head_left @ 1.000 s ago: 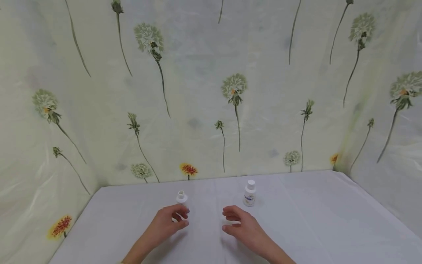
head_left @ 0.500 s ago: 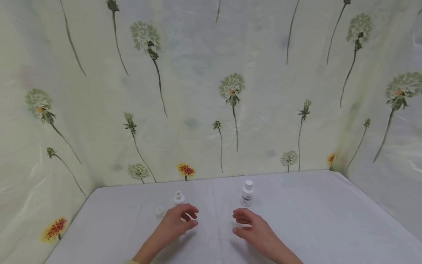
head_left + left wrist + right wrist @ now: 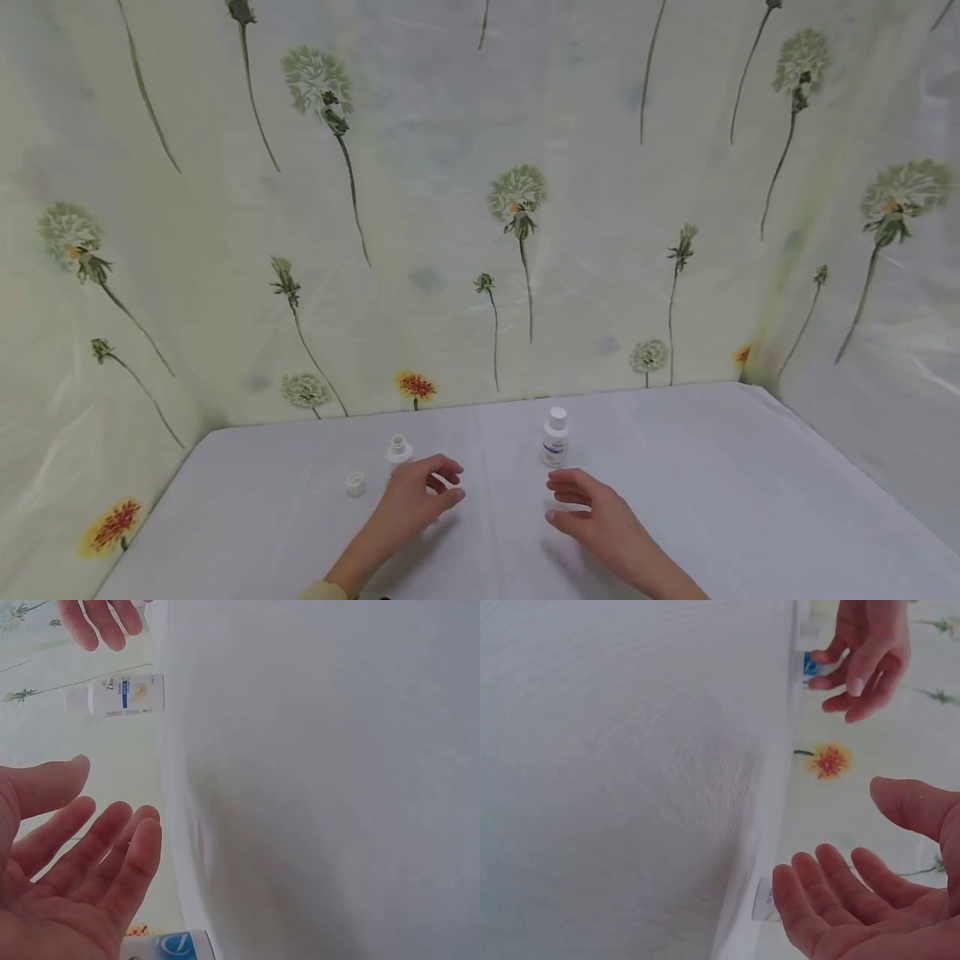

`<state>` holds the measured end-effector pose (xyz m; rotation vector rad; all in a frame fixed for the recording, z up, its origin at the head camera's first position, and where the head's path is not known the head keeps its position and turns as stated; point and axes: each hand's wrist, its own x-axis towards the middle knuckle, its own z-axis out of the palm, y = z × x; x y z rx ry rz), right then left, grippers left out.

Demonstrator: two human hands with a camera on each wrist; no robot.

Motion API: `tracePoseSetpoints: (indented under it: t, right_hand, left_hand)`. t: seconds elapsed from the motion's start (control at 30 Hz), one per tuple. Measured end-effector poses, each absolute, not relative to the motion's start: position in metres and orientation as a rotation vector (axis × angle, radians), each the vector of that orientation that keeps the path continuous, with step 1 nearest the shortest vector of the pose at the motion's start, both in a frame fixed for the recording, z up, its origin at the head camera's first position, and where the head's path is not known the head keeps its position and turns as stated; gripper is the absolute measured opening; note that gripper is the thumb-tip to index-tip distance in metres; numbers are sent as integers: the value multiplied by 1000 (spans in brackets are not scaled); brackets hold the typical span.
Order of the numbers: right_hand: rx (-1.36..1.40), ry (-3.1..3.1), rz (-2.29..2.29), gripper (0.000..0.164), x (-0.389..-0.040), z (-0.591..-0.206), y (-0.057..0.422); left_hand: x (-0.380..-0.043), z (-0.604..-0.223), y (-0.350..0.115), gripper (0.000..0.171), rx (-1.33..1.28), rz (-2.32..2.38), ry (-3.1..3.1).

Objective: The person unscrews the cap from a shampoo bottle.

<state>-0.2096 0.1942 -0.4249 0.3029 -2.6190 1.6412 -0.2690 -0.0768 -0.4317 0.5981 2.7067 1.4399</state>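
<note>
My left hand (image 3: pixel 420 496) hovers over the table with its fingers loosely bent and holds nothing. Just behind it stands an uncapped white bottle (image 3: pixel 400 451), its lower part hidden by the hand; a blue label (image 3: pixel 177 945) shows in the left wrist view. To the left of that bottle lies a small white cap (image 3: pixel 356 483). My right hand (image 3: pixel 600 521), also holding nothing, has its thumb apart from the relaxed fingers. Beyond it a capped white bottle (image 3: pixel 555 440) with a printed label stands upright, not touched by the hand.
A white cloth (image 3: pixel 480 550) covers the table. Behind and at both sides hangs a pale sheet (image 3: pixel 435 192) printed with dandelions and orange flowers, meeting the table's back edge.
Both hands have moved to the right, away from the uncapped bottle for the left one. The white cap has come into sight. The whole head view has shifted slightly, and the bottles stand as before.
</note>
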Motion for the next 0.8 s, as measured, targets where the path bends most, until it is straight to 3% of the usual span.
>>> tracePoseSetpoints:
  t: [0.8]
  right_hand:
    - [35, -2672, 1541, 51, -220, -423, 222]
  left_hand:
    - [-286, -436, -40, 24, 587, 1459, 2713]
